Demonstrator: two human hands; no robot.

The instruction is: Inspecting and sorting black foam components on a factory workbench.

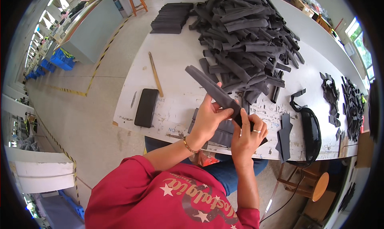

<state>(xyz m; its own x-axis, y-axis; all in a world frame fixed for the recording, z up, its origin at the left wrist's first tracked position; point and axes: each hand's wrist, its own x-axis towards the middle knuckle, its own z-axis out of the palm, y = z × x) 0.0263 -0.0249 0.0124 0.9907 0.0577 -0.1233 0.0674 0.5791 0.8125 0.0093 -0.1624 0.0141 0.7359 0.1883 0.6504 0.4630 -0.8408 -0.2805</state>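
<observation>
Between my two hands I hold a long dark grey fabric strip (210, 86), tilted from upper left to lower right above the table's front edge. My left hand (212, 115) pinches its middle between thumb and fingers. My right hand (249, 135), with a ring on one finger, grips the lower end, where a black edge shows under the fingers. Beneath my hands lie more dark fabric pieces (221, 136), partly hidden by them. A large heap of similar strips (248, 41) rises just beyond.
A neat stack of dark strips (172, 18) sits at the far left. Nearer are a black phone (147, 108), a wooden stick (155, 73), flat dark pieces (284, 137) and a black mesh case (311, 135). Smaller scraps (330, 99) lie right; a wooden stool (320, 186) stands below.
</observation>
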